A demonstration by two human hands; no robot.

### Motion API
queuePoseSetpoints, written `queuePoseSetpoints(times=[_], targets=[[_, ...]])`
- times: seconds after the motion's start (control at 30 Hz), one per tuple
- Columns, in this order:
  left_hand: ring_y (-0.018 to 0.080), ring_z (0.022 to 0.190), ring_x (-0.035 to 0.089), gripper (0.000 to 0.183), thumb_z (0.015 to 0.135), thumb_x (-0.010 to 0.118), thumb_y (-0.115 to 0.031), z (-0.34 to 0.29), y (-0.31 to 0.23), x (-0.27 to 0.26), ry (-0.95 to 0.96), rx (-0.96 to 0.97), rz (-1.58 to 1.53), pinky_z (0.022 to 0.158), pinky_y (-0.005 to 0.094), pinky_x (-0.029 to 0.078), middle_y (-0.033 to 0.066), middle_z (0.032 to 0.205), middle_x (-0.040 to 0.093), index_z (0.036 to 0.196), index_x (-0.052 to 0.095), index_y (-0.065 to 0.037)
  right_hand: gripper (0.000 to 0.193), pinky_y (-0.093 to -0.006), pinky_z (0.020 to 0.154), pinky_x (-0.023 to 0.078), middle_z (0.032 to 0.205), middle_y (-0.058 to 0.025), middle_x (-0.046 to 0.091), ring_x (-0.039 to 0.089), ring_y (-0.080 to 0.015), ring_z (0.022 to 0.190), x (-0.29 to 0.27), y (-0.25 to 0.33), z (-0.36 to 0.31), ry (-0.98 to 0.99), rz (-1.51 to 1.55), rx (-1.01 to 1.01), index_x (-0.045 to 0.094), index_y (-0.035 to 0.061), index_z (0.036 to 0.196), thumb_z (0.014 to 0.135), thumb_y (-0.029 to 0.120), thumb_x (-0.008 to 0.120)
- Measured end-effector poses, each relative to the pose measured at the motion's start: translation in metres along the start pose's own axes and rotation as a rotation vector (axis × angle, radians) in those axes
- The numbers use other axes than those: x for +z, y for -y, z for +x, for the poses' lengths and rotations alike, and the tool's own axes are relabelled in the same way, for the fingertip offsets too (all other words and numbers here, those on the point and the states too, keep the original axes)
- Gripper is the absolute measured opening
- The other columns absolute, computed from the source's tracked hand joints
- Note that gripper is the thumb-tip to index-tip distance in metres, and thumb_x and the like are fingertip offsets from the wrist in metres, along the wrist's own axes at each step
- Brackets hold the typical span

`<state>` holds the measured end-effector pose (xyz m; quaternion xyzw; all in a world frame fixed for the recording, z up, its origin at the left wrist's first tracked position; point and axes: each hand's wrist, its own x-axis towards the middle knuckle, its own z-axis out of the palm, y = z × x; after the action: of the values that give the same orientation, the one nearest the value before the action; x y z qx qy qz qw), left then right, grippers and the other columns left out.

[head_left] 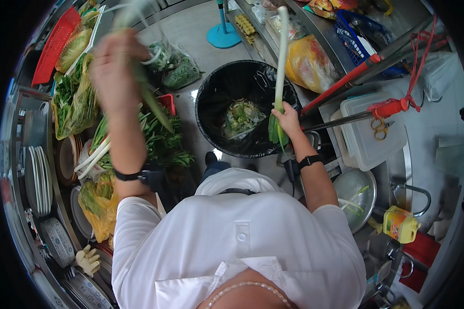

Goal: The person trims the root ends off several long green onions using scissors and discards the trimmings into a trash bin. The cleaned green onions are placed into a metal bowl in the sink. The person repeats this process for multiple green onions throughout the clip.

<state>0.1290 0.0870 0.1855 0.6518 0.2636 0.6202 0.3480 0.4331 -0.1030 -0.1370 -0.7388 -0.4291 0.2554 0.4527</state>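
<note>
Right grip: right hand (pixel 287 121) is closed around a leek (pixel 280 62), fingers wrapped near its green end. Leek lies at the right edge of the bin (pixel 214 87); white end points away past the bin's far rim, green leaves overlap the right rim in view.

Left grip: left hand (pixel 113 72) is raised to the left of the bin and blurred. A green stalk (pixel 152 100) slants from it toward the bin; cannot tell how tightly the fingers close.

Bin: round, black lining, vegetable scraps (pixel 245 116) at the bottom.

Left of bin: loose leafy greens (pixel 162 134) nearest; white stalks (pixel 94 158) farther out; leafy heads (pixel 77 103) farther still, beside a red basket (pixel 56 49). Nearer the person than the bin, on the left: an orange bag (pixel 98 203), a pale glove (pixel 87 260).

Far side of bin, to the left: clear bag of greens (pixel 183 69). Beyond it, a round blue base (pixel 223 36) on the floor.

Right of bin: yellow bag (pixel 309 59), then a plastic box (pixel 366 144) with scissors (pixel 380 130). Right and nearer the person than the bin: metal bowl (pixel 350 183) holding green-white pieces (pixel 358 194).
</note>
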Motion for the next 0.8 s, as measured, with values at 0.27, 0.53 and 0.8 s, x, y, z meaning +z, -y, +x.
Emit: queuePoseSetpoints(times=[0.27, 0.53, 0.8], targets=[[0.0404, 0.093, 0.061, 0.035, 0.092, 0.057, -0.032, -0.144, 0.143, 0.095, 1.080, -0.164, 0.490, 0.082, 0.0445, 0.048, 0.0245, 0.098, 0.063, 0.105, 0.063, -0.001, 0.030, -0.0244, 0.079, 0.045, 0.094, -0.0001, 0.060, 0.053, -0.0076, 0.085, 0.002, 0.084, 0.010, 0.084, 0.304, -0.055, 0.058, 0.0032, 0.117, 0.096, 0.025, 0.059], [0.0418, 0.073, 0.060, 0.033, 0.090, 0.057, -0.032, -0.167, 0.137, 0.117, 1.065, -0.258, 0.474, 0.067, 0.0476, 0.048, 0.0228, 0.075, 0.061, 0.083, 0.062, 0.000, 0.032, -0.0347, 0.076, 0.048, 0.092, -0.0136, 0.063, 0.062, -0.0278, 0.085, 0.015, 0.111, 0.007, -0.007, 0.109, -0.180, 0.059, 0.0013, 0.108, 0.090, 0.027, 0.065], [0.0398, 0.081, 0.061, 0.036, 0.088, 0.058, -0.036, -0.152, 0.130, 0.088, 0.913, -0.143, 0.580, 0.073, 0.0479, 0.049, 0.0218, 0.082, 0.061, 0.087, 0.062, 0.000, 0.024, -0.0372, 0.073, 0.047, 0.086, -0.0150, 0.060, 0.060, -0.0316, 0.080, 0.010, 0.075, 0.015, -0.100, -0.012, -0.096, 0.061, 0.0017, 0.098, 0.086, 0.022, 0.067]])
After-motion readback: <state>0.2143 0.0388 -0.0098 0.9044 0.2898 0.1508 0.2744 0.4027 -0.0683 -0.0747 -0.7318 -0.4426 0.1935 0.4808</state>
